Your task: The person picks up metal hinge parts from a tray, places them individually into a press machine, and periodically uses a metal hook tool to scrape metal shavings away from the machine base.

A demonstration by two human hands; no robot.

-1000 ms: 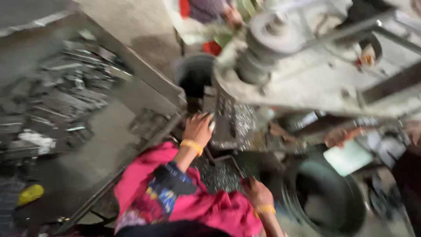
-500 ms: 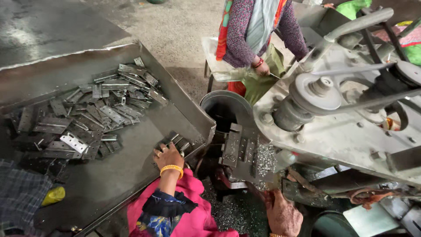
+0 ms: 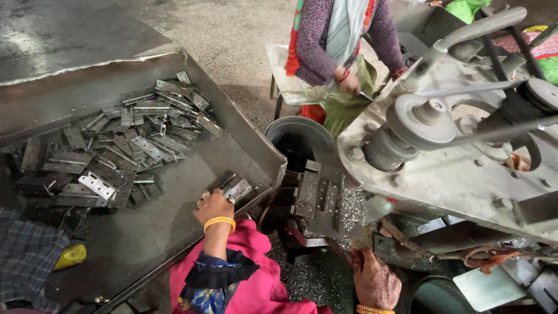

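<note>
left hand: left hand (image 3: 213, 204) sits in the near corner of the metal tray (image 3: 174, 232), knuckles up, yellow bangle (image 3: 219, 221) on the wrist, pink sleeve (image 3: 250, 273) behind it
left grip: fingers curled down together onto the small hinge plates (image 3: 232, 186); touching them for sure, but cannot tell if they are actually clamped
hinge plates by the hand: a few grey flat plates with holes, lying against the tray's right wall, just at the fingertips
main pile: big loose heap of hinge plates (image 3: 122, 145) further back and left in the tray, well apart from the hand
right hand: right hand (image 3: 375, 279) low in the picture, under the press machine (image 3: 459, 168), back of hand up, bangle at the wrist
right grip: fingers point up toward the machine base, tips hidden; cannot tell apart or together, nothing seen held
machine bed: dark die block (image 3: 317, 197) between the two hands, metal shavings (image 3: 351, 209) scattered beside it
pulley: round grey wheel (image 3: 421, 119) with a belt on top of the machine
other person: someone seated (image 3: 343, 46) beyond the machine, hands at their lap, separate from the work here
bottom left: checked cloth (image 3: 26, 256) and a yellow object (image 3: 71, 256) at the tray edge
</note>
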